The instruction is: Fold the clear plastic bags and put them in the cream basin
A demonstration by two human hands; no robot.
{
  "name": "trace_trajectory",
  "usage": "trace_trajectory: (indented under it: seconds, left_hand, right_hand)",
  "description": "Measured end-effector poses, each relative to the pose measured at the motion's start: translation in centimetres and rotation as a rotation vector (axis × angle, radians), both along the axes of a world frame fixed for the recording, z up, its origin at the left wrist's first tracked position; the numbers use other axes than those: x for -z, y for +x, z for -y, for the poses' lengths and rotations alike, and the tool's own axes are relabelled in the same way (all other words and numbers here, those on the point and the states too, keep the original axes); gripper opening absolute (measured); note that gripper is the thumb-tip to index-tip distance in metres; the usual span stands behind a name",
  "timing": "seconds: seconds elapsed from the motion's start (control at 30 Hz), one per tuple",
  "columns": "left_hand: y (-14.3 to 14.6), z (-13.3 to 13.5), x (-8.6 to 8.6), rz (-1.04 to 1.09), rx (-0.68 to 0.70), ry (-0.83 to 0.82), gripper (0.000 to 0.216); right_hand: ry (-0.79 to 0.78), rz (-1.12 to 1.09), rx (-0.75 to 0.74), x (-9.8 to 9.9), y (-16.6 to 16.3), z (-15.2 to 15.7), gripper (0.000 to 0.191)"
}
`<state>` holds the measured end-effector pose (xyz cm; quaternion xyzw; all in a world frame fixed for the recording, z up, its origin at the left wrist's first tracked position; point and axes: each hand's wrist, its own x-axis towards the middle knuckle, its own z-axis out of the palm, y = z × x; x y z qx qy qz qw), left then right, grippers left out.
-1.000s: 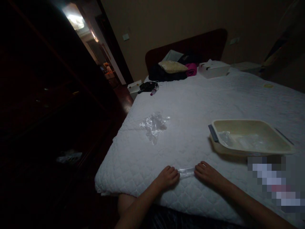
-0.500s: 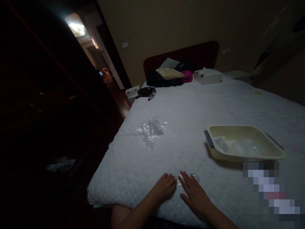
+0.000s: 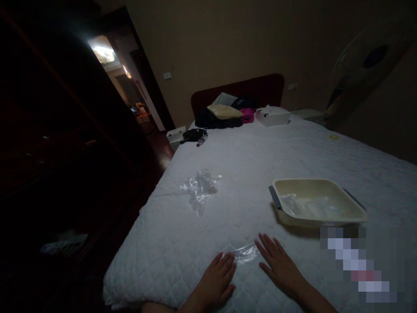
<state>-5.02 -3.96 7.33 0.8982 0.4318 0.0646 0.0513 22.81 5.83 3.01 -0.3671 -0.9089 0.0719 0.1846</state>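
We sat at a big bed (image 3: pixel 260 161) with a soft, bumpy white cover in a dark room. A tan tray (image 3: pixel 317 203) and a crumpled plastic bag (image 3: pixel 199 188) lay on it. Our left hand (image 3: pixel 215 281) and right hand (image 3: pixel 280 265) lay flat and open beside a small plastic piece (image 3: pixel 246 253). It looked thin, light and slippery, so we thought pinching its edges was best.

Bed cover (image 3: pixel 260 165): white, quilted diamond pattern. Tray (image 3: pixel 353 213): cream, dark grey handles. Plastic film (image 3: pixel 246 253) and crumpled bag (image 3: pixel 198 189): clear. Headboard (image 3: pixel 260 87): dark red-brown. Cloth (image 3: pixel 247 115): magenta. Cushion (image 3: pixel 224 111): pale yellow.
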Motion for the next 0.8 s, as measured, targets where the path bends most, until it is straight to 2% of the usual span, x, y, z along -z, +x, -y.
trace_trajectory:
  seconds: [0.07,0.13,0.23,0.33,0.4,0.47,0.57,0.6,0.67,0.8]
  left_hand:
    - [0.5,0.1,0.5,0.003,-0.054,0.058,0.055]
    - [1.5,0.2,1.3,0.006,-0.125,0.133,0.052]
    - [3.9,0.4,2.7,0.024,-0.234,0.243,0.047]
    - [6.4,0.7,3.1,0.070,-0.314,0.278,0.051]
    - [7.3,1.1,2.7,0.074,-0.295,0.227,0.056]
    - [7.3,1.4,2.2,0.083,-0.210,0.171,0.056]
    - [5.7,1.0,2.1,0.101,-0.091,0.218,0.035]
    - [5.1,0.6,2.2,0.100,-0.080,0.272,0.027]
    - [4.0,-0.6,2.5,0.065,-0.074,0.333,0.024]
    - [3.6,-3.3,2.8,0.059,-0.030,0.318,0.024]
  right_hand:
    - [0.074,-0.043,0.151,-0.1,0.9,-0.9,0.053]
    - [0.109,-0.089,0.217,-0.7,0.8,-0.9,0.046]
    - [0.081,-0.120,0.096,-1.4,-1.0,0.6,0.041]
    - [0.032,-0.133,-0.095,-1.1,-3.3,2.2,0.051]
    - [-0.001,-0.143,-0.170,-0.1,-4.3,2.5,0.056]
    - [-0.033,-0.175,-0.201,1.0,-4.5,2.4,0.056]
    - [-0.109,-0.254,-0.191,2.2,-3.9,1.9,0.054]
    - [-0.145,-0.276,-0.172,2.3,-3.7,1.9,0.053]
    - [-0.226,-0.308,-0.125,2.2,-3.5,1.9,0.050]
    - [-0.360,-0.366,-0.066,1.8,-3.7,2.2,0.041]
